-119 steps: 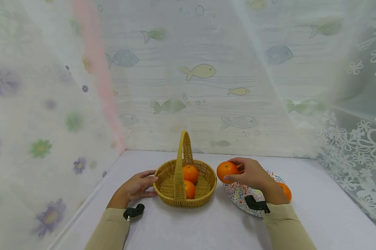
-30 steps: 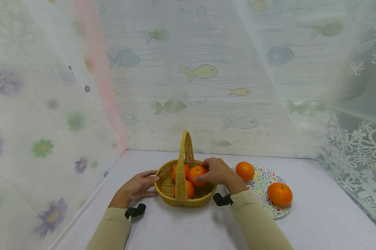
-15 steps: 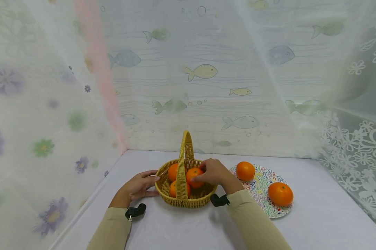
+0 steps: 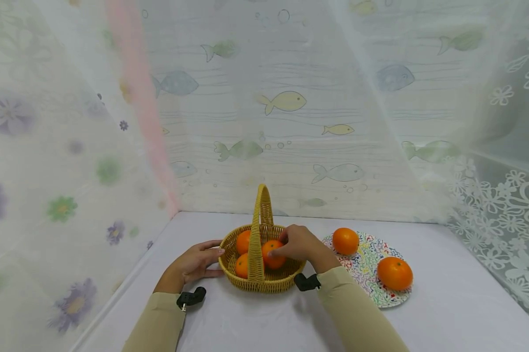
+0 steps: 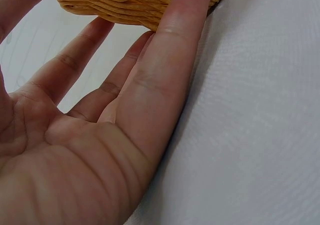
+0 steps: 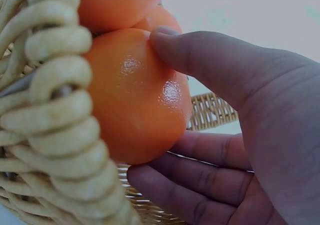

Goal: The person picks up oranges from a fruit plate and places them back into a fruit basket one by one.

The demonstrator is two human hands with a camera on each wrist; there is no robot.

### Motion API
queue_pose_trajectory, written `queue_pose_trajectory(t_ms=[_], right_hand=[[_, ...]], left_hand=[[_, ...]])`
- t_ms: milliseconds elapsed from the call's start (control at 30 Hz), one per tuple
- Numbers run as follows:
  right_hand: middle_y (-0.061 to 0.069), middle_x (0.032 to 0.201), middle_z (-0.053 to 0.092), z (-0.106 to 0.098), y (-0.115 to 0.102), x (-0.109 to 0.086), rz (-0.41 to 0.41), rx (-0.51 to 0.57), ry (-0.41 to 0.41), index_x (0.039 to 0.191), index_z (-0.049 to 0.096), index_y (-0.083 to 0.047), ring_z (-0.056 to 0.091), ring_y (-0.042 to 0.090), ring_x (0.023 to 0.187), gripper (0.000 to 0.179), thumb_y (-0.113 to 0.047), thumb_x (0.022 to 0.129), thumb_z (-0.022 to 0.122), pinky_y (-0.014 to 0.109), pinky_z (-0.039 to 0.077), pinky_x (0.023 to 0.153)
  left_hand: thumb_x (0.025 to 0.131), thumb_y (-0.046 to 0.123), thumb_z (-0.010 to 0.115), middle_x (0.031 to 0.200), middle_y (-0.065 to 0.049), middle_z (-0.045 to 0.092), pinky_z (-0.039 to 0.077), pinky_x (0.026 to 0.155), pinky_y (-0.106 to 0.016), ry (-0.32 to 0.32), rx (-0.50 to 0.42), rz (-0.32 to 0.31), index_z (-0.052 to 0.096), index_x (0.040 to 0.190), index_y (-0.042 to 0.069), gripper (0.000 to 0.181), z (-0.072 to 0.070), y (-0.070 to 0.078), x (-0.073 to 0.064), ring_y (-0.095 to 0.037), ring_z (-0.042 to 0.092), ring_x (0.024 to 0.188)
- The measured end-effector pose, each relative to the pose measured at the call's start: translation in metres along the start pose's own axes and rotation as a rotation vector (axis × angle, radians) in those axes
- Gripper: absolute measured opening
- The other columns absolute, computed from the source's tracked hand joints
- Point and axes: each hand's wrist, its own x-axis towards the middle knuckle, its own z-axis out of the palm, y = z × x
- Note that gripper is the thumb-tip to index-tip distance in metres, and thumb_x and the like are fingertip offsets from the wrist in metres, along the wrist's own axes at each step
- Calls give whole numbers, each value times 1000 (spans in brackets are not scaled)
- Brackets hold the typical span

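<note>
A yellow wicker basket (image 4: pixel 235 274) with a tall arched handle stands on the white table. My left hand (image 4: pixel 196 262) rests against its left side, fingers fairly straight; in the left wrist view the fingertips touch the woven wall. My right hand (image 4: pixel 300 244) reaches in over the right rim and holds an orange (image 4: pixel 273 255), thumb on the near side and fingers beyond and below in the right wrist view. Left of that orange lie a back orange (image 4: pixel 243 242) and a front orange (image 4: pixel 242 266), both partly hidden by the handle.
On the right lies a round white plate (image 4: pixel 367 259) with a colourful squiggle pattern. It carries a back orange (image 4: pixel 345 241) and a front orange (image 4: pixel 394 274). White table cloth (image 4: pixel 255 322) spreads in front of the basket. Printed curtains (image 4: pixel 291 146) hang behind and at both sides.
My right hand has carried an orange from over the plate into the basket, then lower and slightly left. The other two oranges there have shifted left. My left hand has stayed at the basket.
</note>
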Motion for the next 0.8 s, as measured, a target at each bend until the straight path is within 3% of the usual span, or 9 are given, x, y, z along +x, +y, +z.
queue_pose_trajectory(t_ms=[467,800], right_hand=[[2,108,73,3,1,2,-7,-26,-15,117,73,-8,65,18,96,59,-53,80,86,42,59,93],[0,106,72,2,-1,-2,-51,-40,-19,118,74,-9,63,16,92,53,-49,84,84,37,59,87]], left_hand=[[102,22,68,154,-15,51,57,97,-57,-1,-19,-4,41,156,7,63,0,0,0,-26,63,127],[101,24,70,152,-14,53,57,97,-57,-2,-15,-8,41,157,7,65,-1,0,0,-25,63,126]])
